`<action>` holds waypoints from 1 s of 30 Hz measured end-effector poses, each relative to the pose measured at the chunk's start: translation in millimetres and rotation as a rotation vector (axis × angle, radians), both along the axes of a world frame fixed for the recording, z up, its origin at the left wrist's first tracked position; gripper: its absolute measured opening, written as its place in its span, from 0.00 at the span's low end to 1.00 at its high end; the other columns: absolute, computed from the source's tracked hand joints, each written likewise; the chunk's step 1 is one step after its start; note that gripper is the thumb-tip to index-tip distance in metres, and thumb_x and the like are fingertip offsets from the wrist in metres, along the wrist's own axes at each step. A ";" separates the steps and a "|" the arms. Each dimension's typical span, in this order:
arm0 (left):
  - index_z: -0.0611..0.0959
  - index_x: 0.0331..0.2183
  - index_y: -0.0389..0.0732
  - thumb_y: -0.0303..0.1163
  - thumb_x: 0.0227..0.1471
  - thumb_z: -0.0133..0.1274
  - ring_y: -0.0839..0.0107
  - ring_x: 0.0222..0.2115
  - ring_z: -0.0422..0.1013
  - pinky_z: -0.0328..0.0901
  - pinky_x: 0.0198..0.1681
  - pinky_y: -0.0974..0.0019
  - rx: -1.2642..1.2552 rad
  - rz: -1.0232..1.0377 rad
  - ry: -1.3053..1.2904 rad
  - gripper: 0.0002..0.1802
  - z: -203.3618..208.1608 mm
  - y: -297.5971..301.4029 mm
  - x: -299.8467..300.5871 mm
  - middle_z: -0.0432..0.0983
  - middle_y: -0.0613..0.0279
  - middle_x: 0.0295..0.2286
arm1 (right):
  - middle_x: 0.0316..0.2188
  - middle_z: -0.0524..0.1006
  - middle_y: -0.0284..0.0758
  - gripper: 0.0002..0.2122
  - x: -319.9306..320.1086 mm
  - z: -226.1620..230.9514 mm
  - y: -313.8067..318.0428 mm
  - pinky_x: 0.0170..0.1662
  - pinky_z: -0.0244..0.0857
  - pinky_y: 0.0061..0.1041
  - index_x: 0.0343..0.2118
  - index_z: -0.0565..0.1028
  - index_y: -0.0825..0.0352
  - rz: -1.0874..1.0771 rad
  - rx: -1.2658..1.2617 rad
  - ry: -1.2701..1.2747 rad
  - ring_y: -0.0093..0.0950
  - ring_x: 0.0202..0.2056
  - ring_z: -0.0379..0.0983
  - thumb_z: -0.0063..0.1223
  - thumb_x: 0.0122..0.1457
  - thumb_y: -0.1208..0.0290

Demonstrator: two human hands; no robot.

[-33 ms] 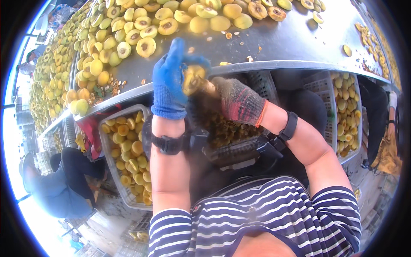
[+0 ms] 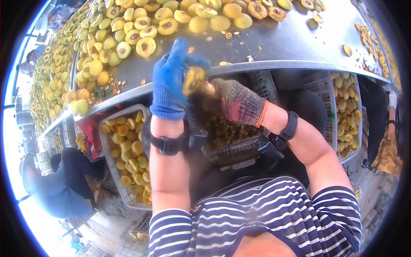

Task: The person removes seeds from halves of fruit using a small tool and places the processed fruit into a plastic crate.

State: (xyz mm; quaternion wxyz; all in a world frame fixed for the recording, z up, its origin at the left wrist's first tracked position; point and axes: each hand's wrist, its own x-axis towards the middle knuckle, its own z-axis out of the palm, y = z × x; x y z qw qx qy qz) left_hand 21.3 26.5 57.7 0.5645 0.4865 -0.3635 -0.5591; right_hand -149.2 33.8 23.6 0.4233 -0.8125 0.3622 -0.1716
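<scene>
Blue rubber covers the left hand, which is closed around a yellow fruit and holds it just over the near edge of the steel bench. The right hand, in a grey and red knit glove, is pressed against the same fruit, so the two hands are together. Whether its fingers grip a tool I cannot tell, because this spot is blurred. I judge that the fruit is being worked open at this moment and is not yet put down.

Many halved fruits lie on the far part of the bench, with small scraps nearer the left edge. Under the near edge stand a pale crate of yellow pieces on the left, a dark crate below the hands, and a white crate on the right. No label or sign shows on them.
</scene>
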 end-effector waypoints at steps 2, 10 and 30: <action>0.81 0.33 0.28 0.47 0.65 0.41 0.65 0.24 0.76 0.72 0.33 0.64 0.043 -0.064 -0.012 0.28 1.1 -3.7 5.9 0.80 0.51 0.25 | 0.32 0.79 0.44 0.10 -0.3 -11.2 -4.5 0.37 0.69 0.34 0.39 0.74 0.70 0.061 0.097 -0.139 0.37 0.34 0.76 0.54 0.58 0.71; 0.80 0.43 0.30 0.51 0.64 0.41 0.68 0.39 0.75 0.69 0.46 0.66 -0.392 0.013 -0.073 0.30 -10.1 9.5 -16.8 0.79 0.53 0.39 | 0.30 0.77 0.29 0.13 -19.2 31.7 0.6 0.31 0.66 0.18 0.44 0.76 0.65 0.034 0.944 -0.613 0.17 0.29 0.72 0.61 0.58 0.67; 0.85 0.30 0.32 0.50 0.63 0.45 0.72 0.24 0.76 0.70 0.30 0.72 -0.116 -0.148 -0.073 0.29 13.8 12.8 -33.0 0.81 0.57 0.24 | 0.34 0.78 0.30 0.08 -24.8 24.0 9.3 0.33 0.69 0.18 0.40 0.76 0.63 0.124 0.966 -0.405 0.18 0.32 0.73 0.59 0.58 0.71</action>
